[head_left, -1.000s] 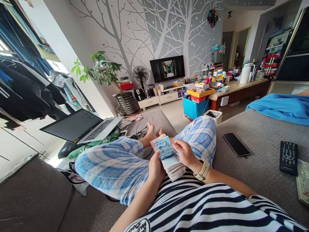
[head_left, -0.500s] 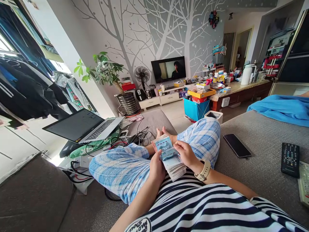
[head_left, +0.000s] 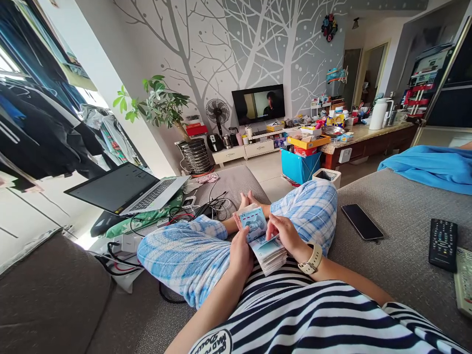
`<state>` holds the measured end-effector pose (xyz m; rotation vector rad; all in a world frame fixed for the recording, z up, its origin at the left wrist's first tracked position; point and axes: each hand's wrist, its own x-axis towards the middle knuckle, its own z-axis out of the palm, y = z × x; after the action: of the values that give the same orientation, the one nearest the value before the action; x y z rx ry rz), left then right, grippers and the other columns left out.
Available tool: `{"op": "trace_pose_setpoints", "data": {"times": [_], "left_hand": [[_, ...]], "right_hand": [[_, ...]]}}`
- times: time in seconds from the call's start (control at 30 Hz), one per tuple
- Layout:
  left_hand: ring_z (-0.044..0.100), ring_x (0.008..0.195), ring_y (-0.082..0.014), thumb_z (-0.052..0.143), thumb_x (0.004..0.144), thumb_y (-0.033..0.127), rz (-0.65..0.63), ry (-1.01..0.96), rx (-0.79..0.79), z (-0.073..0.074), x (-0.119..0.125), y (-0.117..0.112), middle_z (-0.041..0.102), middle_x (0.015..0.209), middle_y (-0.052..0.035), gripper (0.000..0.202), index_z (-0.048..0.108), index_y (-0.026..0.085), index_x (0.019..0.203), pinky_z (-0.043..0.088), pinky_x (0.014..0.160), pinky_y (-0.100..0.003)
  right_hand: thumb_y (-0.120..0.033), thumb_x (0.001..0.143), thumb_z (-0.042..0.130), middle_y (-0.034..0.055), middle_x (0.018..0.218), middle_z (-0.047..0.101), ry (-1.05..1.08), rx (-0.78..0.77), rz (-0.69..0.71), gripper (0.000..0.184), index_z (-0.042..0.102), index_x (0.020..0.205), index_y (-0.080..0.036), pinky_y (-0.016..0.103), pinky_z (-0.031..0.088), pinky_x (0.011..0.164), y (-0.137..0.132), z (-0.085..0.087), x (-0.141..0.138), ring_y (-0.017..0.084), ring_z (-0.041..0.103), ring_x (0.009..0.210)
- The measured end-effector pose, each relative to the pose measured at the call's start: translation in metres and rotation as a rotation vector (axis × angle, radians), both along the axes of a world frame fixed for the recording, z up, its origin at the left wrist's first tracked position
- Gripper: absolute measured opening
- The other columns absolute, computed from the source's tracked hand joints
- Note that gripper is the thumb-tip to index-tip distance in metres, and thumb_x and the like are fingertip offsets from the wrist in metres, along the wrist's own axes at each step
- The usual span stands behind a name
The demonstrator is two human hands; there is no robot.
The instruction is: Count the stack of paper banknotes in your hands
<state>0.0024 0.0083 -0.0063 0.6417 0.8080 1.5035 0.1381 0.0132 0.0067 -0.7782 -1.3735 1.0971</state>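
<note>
A thick stack of banknotes [head_left: 271,260] lies bent over my lap, its lower end fanned toward my striped shirt. Blue notes marked 10 show on the upper part, with pinkish ones behind at the top left. My left hand [head_left: 241,250] grips the stack from the left side, thumb across its face. From the right, my right hand [head_left: 285,233] has its fingers curled over the middle of the blue notes and touching them; its thumb is partly hidden. A pale watch [head_left: 310,258] is on my right wrist.
On the sofa at right lie a phone [head_left: 362,222], a black remote [head_left: 443,244] and a pale remote [head_left: 463,280]. An open laptop [head_left: 127,191] and tangled cables [head_left: 217,202] are at left. Blue cloth [head_left: 427,167] is bunched at far right.
The blue note raised in my right fingers has come down onto the lower part of the stack. My right fingers have curled further inward over the notes. My left hand stays gripping.
</note>
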Motion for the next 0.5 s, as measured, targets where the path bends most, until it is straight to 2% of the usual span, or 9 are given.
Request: {"op": "trace_pose_setpoints", "data": {"times": [0.17, 0.37, 0.43, 0.5], "left_hand": [[0.069, 0.077, -0.0219, 0.070, 0.068, 0.030, 0.009, 0.038, -0.013, 0.0054, 0.0001, -0.0045, 0.075, 0.087, -0.0072, 0.025, 0.070, 0.014, 0.087, 0.052, 0.077, -0.034], [0.069, 0.077, -0.0231, 0.069, 0.069, 0.030, -0.015, 0.056, -0.007, 0.0055, -0.0001, -0.0067, 0.075, 0.088, -0.0074, 0.024, 0.070, 0.015, 0.087, 0.053, 0.075, -0.036], [0.069, 0.077, -0.0233, 0.069, 0.070, 0.031, -0.020, 0.058, 0.002, 0.0044, 0.0001, -0.0065, 0.075, 0.089, -0.0071, 0.023, 0.070, 0.016, 0.088, 0.053, 0.075, -0.036], [0.068, 0.076, -0.0224, 0.068, 0.071, 0.032, -0.016, 0.064, 0.010, 0.0032, 0.0002, -0.0059, 0.075, 0.089, -0.0059, 0.022, 0.070, 0.017, 0.087, 0.053, 0.075, -0.036]], "right_hand": [[-0.047, 0.083, 0.059, 0.0017, 0.049, 0.057, -0.036, -0.050, 0.066, 0.045, 0.057, 0.048, -0.019, 0.028, 0.035, 0.058, -0.0020, 0.0024, 0.0014, 0.013, 0.045, 0.052], [-0.042, 0.081, 0.055, 0.0029, 0.050, 0.060, 0.085, -0.206, 0.254, 0.035, 0.057, 0.055, -0.018, 0.026, 0.024, 0.048, 0.0036, 0.0002, 0.0049, 0.011, 0.040, 0.046], [-0.042, 0.079, 0.056, 0.0027, 0.050, 0.059, 0.105, -0.258, 0.259, 0.033, 0.056, 0.056, -0.018, 0.026, 0.025, 0.048, 0.0056, -0.0021, 0.0046, 0.011, 0.042, 0.046], [-0.042, 0.076, 0.060, 0.0007, 0.048, 0.057, 0.077, -0.246, 0.200, 0.033, 0.053, 0.054, -0.018, 0.025, 0.029, 0.050, 0.0068, -0.0049, 0.0032, 0.011, 0.043, 0.046]]}}
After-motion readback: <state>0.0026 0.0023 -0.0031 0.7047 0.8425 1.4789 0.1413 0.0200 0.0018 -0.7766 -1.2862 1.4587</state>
